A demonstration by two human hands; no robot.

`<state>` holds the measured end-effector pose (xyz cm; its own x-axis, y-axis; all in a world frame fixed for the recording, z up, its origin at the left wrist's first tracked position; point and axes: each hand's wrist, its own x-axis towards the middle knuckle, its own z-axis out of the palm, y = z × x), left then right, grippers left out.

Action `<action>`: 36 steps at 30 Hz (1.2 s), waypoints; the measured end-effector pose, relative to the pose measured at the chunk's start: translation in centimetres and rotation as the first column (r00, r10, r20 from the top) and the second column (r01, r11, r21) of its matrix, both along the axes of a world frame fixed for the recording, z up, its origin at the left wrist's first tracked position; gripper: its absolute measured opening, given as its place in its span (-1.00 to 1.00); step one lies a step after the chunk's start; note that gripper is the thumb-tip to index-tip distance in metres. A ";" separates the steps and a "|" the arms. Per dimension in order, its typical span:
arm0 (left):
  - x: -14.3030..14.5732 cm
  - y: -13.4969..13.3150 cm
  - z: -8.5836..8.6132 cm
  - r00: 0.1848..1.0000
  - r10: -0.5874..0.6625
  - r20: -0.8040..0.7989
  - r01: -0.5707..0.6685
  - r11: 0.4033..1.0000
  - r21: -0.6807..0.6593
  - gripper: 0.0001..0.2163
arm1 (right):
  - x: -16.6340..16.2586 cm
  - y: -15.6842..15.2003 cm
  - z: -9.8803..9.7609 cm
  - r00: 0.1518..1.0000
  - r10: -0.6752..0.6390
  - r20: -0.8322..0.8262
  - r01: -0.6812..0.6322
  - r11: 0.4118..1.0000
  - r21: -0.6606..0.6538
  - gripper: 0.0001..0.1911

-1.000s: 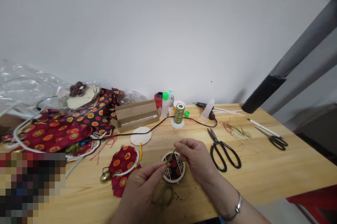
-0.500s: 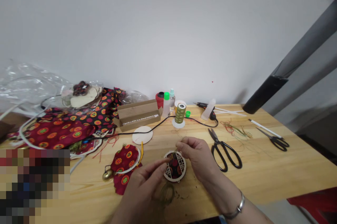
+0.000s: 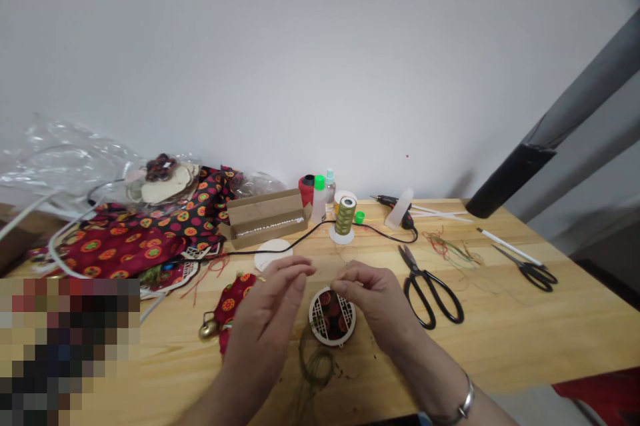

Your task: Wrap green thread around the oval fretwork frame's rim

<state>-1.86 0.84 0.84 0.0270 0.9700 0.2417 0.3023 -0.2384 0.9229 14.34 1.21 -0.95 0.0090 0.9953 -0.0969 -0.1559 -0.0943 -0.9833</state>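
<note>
In front of me a round ornament (image 3: 332, 316) lies on the table, with a white lattice frame over dark patterned fabric. My right hand (image 3: 373, 296) is at its upper right edge, thumb and forefinger pinched together; what is between the tips is too small to make out. To the left of the ornament my left hand (image 3: 273, 309) is raised, fingers stretched out and holding nothing visible. A loose bundle of olive thread (image 3: 317, 366) rests just below the ornament. Behind the left hand, partly hidden, sits a red patterned fabric piece (image 3: 231, 303) with a brass bell (image 3: 209, 329).
Black-handled scissors (image 3: 433, 293) lie right of my right hand, with smaller scissors (image 3: 535, 275) farther off. Behind stand an olive thread spool (image 3: 345, 216), a green-capped bottle (image 3: 319, 203) and a cardboard box (image 3: 267, 216). A black cord (image 3: 290, 247) crosses the table. Patterned fabric (image 3: 125, 246) is heaped left.
My left hand has lifted away from the ornament, up and to the left, and its fingers have straightened. My right hand keeps its pinch near the ornament's edge. The view has shifted slightly.
</note>
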 end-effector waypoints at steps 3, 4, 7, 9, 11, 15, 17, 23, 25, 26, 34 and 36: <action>2.0 -0.4 -0.4 0.937 -0.005 0.349 0.123 0.940 -0.317 -0.88 | -0.1 0.0 0.0 0.997 -0.016 0.072 0.010 0.996 0.085 -0.81; 2.5 -0.6 -0.7 0.900 0.004 0.437 0.171 0.917 -0.360 -0.88 | -0.1 -0.1 0.0 0.995 -0.010 0.097 0.001 0.996 0.088 -0.81; 2.9 -0.8 -1.4 0.790 0.022 0.613 0.312 0.846 -0.433 -0.81 | 0.0 -0.1 0.0 0.991 0.028 0.133 -0.037 0.997 0.066 -0.79; 2.9 -0.9 -1.7 0.755 0.028 0.655 0.375 0.801 -0.466 -0.76 | 0.0 -0.2 0.0 0.991 0.028 0.129 -0.035 0.998 0.059 -0.80; 2.7 -1.0 -1.8 0.748 0.028 0.663 0.411 0.766 -0.495 -0.75 | 0.0 -0.1 -0.1 0.992 0.025 0.126 -0.033 0.998 0.062 -0.81; 2.3 -1.0 -2.1 0.772 -0.005 0.635 0.442 0.722 -0.533 -0.81 | 0.0 -0.1 -0.4 0.987 0.058 0.149 -0.069 0.995 0.069 -0.76; 2.2 -0.9 -2.2 0.803 -0.010 0.596 0.413 0.730 -0.544 -0.81 | -0.1 -0.2 -0.6 0.988 0.059 0.143 -0.068 0.996 0.057 -0.79; 2.4 -0.9 -1.7 0.854 0.041 0.518 0.308 0.764 -0.567 -0.76 | -0.4 -0.4 -0.8 0.996 0.015 0.084 -0.019 0.999 0.044 -0.87; 2.6 -1.0 -1.2 0.838 0.082 0.540 0.295 0.764 -0.574 -0.74 | -0.5 -0.4 -0.8 0.997 0.006 0.082 -0.010 0.998 0.055 -0.86; 2.7 -1.0 -1.0 0.828 0.105 0.551 0.289 0.762 -0.580 -0.74 | -0.5 -0.3 -0.7 0.996 0.008 0.088 -0.013 0.998 0.054 -0.85; 2.3 -1.2 -1.4 0.807 0.211 0.551 0.212 0.768 -0.605 -0.78 | 6.1 -1.0 -0.4 0.516 -0.089 0.852 -0.028 0.992 0.121 -0.73; 2.1 -1.1 -1.8 0.814 0.231 0.533 0.182 0.770 -0.612 -0.78 | 8.8 -1.9 -0.8 0.205 -0.092 0.974 0.069 0.994 0.079 -0.74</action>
<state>0.25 -0.27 -0.91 0.0653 0.8966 -0.4379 -0.3059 0.4357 0.8465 23.15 -0.64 -1.75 0.1655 0.9839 0.0671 0.9214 -0.1301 -0.3662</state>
